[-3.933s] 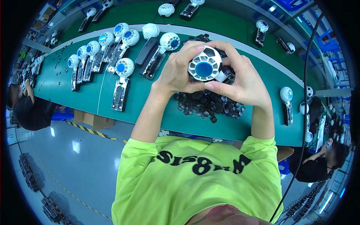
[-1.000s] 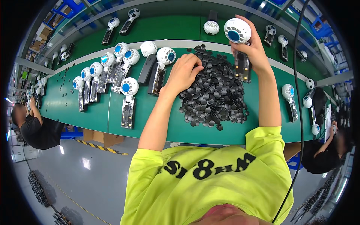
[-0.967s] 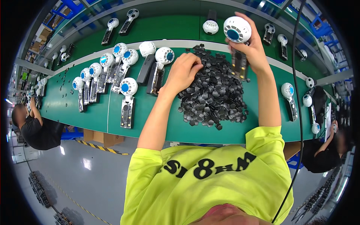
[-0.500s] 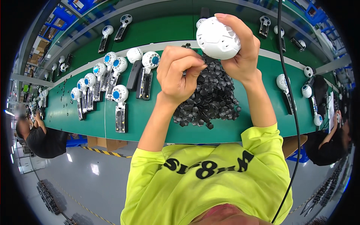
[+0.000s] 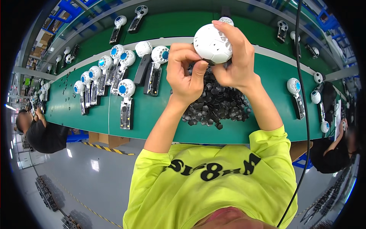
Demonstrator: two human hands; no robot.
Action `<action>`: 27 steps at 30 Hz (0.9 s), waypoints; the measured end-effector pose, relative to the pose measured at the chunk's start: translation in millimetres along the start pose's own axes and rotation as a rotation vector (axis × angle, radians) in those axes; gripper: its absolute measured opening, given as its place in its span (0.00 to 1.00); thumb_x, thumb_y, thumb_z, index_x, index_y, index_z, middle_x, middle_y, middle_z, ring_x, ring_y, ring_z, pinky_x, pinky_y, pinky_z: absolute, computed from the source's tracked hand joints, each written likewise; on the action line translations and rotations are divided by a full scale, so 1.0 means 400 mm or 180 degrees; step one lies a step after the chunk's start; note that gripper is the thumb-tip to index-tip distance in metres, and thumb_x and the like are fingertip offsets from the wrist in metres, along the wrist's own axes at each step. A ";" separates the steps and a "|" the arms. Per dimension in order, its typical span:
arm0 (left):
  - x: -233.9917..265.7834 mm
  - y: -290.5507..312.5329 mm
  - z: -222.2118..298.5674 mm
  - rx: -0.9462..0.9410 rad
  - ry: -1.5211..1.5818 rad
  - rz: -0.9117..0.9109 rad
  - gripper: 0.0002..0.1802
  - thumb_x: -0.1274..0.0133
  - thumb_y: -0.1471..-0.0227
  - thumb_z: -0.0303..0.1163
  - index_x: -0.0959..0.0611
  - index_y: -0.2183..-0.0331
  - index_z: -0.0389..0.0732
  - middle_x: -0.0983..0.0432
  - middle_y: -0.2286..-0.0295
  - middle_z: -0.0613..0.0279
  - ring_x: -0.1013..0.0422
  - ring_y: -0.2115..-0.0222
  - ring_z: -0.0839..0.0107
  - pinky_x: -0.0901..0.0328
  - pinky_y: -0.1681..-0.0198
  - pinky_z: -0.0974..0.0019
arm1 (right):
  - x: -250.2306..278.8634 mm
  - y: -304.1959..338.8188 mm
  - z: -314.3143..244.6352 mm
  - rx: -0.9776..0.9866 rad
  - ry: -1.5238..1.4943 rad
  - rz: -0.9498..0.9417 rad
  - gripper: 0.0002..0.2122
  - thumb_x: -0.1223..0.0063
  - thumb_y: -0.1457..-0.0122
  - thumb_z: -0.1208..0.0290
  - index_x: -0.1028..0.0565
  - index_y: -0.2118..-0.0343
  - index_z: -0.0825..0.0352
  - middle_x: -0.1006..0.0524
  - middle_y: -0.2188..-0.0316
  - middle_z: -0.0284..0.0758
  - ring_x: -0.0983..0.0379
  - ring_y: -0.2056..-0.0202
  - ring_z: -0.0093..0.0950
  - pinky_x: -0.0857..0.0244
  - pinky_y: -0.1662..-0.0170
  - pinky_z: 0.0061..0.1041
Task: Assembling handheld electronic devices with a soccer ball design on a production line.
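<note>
My right hand (image 5: 240,61) grips a white round shell (image 5: 211,42) with a football-like panel pattern and small slots. Its index finger lies over the top and its thumb is underneath. Closed in a pinch, my left hand (image 5: 186,74) meets the shell's lower left edge with thumb and fingertips. Something dark shows at that edge near the thumb tip, too small to make out. Below both hands, a heap of small black pentagon pieces (image 5: 219,103) lies on the green table (image 5: 152,122), partly hidden by the hands.
Left of my hands stand several units with white round heads, blue discs and dark handles (image 5: 126,110). Similar units (image 5: 295,97) lie at the right and on the far belt (image 5: 171,26). A black cable (image 5: 305,114) hangs down at the right. Co-workers (image 5: 45,131) sit at both sides.
My left hand has come up to the shell's lower edge from just apart. My right hand has brought the shell slightly left and down. The view has shifted a little.
</note>
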State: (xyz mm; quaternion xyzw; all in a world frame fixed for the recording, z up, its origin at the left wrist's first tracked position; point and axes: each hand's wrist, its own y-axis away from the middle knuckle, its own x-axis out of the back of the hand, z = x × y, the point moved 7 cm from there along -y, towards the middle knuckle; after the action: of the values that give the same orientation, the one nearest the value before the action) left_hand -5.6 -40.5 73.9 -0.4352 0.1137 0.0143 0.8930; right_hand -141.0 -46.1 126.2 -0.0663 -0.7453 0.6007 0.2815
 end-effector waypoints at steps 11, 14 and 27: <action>-0.022 -0.041 0.031 -0.0315 -0.0187 -0.0104 0.22 0.51 0.39 0.41 0.30 0.48 0.38 0.39 0.46 0.50 0.36 0.51 0.58 0.38 0.50 0.59 | -0.069 0.051 0.010 -0.1571 -0.1637 -0.0555 0.33 0.44 0.53 0.59 0.37 0.43 0.66 0.23 0.65 0.39 0.28 0.72 0.31 0.34 0.69 0.25; -0.042 -0.024 0.021 -0.0298 -0.0289 -0.0459 0.25 0.60 0.36 0.45 0.30 0.45 0.38 0.39 0.45 0.48 0.36 0.49 0.55 0.39 0.47 0.56 | -0.075 0.046 0.001 -0.1400 -0.1729 -0.0441 0.32 0.44 0.54 0.60 0.37 0.45 0.66 0.23 0.65 0.39 0.27 0.73 0.31 0.34 0.69 0.25; -0.036 -0.019 0.023 -0.0622 -0.0515 -0.0245 0.27 0.68 0.33 0.47 0.28 0.46 0.39 0.35 0.47 0.46 0.34 0.52 0.55 0.37 0.49 0.57 | -0.074 0.058 -0.003 -0.1168 -0.1771 -0.0248 0.32 0.42 0.57 0.60 0.36 0.47 0.67 0.24 0.65 0.39 0.26 0.72 0.32 0.32 0.69 0.26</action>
State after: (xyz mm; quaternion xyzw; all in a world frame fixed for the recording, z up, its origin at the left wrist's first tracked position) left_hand -16.9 -36.9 88.3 -0.5216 0.0225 0.0261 0.8525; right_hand -121.1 -51.7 94.7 0.0792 -0.8913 0.4404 0.0734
